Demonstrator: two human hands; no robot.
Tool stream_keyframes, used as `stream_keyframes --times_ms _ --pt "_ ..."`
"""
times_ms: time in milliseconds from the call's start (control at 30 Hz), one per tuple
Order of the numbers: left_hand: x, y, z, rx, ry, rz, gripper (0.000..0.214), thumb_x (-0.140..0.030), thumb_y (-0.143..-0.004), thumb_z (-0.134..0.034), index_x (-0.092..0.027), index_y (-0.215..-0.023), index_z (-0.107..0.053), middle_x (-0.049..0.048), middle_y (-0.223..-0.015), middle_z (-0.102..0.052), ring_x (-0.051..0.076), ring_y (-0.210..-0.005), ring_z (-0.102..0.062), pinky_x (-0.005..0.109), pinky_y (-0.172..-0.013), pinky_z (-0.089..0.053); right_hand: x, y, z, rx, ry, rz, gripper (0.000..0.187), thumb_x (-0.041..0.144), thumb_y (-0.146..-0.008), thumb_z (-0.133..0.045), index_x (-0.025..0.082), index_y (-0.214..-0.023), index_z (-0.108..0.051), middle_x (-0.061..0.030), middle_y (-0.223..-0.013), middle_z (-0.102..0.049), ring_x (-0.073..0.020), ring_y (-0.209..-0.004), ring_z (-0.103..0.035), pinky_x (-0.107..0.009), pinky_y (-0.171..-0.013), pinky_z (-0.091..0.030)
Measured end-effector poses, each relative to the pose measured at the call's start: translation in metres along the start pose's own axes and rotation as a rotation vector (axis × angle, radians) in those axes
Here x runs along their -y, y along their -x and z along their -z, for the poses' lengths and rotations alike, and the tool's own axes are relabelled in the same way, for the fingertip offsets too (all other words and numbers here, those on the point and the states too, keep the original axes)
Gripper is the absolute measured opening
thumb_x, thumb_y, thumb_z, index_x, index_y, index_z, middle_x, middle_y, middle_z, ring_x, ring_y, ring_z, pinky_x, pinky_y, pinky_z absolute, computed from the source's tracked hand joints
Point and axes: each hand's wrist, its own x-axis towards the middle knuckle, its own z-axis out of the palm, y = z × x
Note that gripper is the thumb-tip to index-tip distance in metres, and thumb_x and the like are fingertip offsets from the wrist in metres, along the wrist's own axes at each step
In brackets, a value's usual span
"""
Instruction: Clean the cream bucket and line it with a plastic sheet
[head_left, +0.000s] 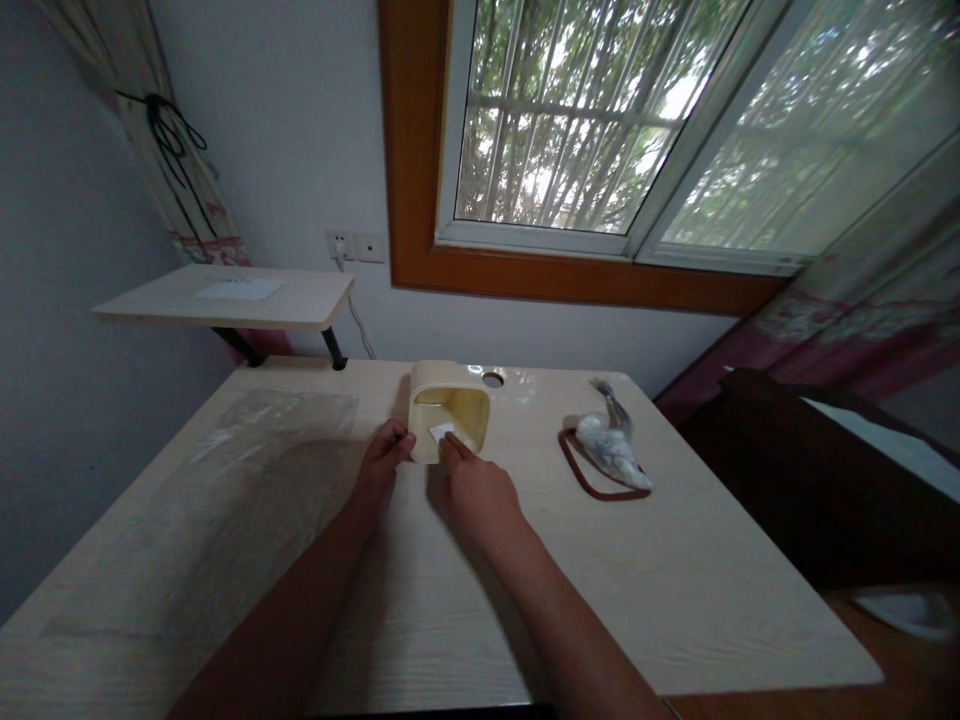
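Observation:
A cream plastic container (pixel 450 374) sits toward the back of the desk, its hollow, yellowish inside facing me. My left hand (pixel 384 462) is closed at its lower left edge, thumb and fingers pinching the rim. With its fingers at the front of the opening, my right hand (pixel 480 485) presses a small white piece (pixel 441 432) against the inside. That piece looks like folded paper or a wipe, but its exact kind I cannot make out. The fingertips of the right hand are partly hidden.
A light wood desk (pixel 637 590) carries a clear plastic sheet (pixel 262 450) at left. A raised shelf (pixel 285 310) with a paper (pixel 240 289) stands back left. On the right lies a knotted plastic bag (pixel 611 450) beside a brown loop (pixel 592 490). Behind is a window (pixel 570 150).

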Motion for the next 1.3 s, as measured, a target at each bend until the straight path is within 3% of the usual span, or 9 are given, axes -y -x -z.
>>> stream_keyframes --times_ms 333,733,1100,1300 --pt "0.002 0.000 -0.001 -0.003 -0.018 0.004 0.033 -0.041 -0.079 -0.075 -0.019 -0.075 -0.051 -0.0037 -0.069 -0.045 0.012 -0.066 -0.042 0.025 -0.062 -0.035 0.001 0.000 -0.001 0.013 0.006 -0.027 0.055 0.018 -0.096 -0.037 0.019 -0.151 -0.043 -0.0200 -0.160 -0.037 -0.0282 -0.096 -0.075 -0.043 -0.079 -0.060" --pt "0.002 0.000 0.002 -0.027 0.004 0.004 0.031 -0.040 -0.077 -0.076 -0.019 -0.073 -0.052 -0.0026 -0.070 -0.049 0.014 -0.068 -0.046 0.027 -0.067 -0.039 0.020 0.001 -0.001 -0.063 -0.119 0.143 0.054 0.021 -0.094 -0.046 0.022 -0.148 -0.046 -0.0128 -0.155 -0.047 -0.0256 -0.108 -0.072 -0.038 -0.088 -0.058" --pt "0.001 -0.001 0.000 -0.016 0.002 -0.004 0.034 -0.043 -0.078 -0.074 -0.019 -0.072 -0.051 -0.0027 -0.069 -0.047 0.013 -0.067 -0.044 0.026 -0.064 -0.038 -0.008 -0.001 0.008 0.004 0.005 -0.033 0.053 0.019 -0.096 -0.037 0.021 -0.149 -0.046 -0.0174 -0.156 -0.044 -0.0287 -0.099 -0.074 -0.044 -0.082 -0.059" --pt "-0.001 0.001 -0.001 -0.004 -0.003 0.003 0.031 -0.041 -0.079 -0.074 -0.019 -0.073 -0.052 -0.0026 -0.068 -0.048 0.014 -0.067 -0.044 0.026 -0.064 -0.037 0.002 0.000 0.001 -0.013 -0.029 -0.001 0.053 0.020 -0.096 -0.037 0.020 -0.149 -0.044 -0.0179 -0.158 -0.041 -0.0271 -0.101 -0.074 -0.042 -0.083 -0.058"
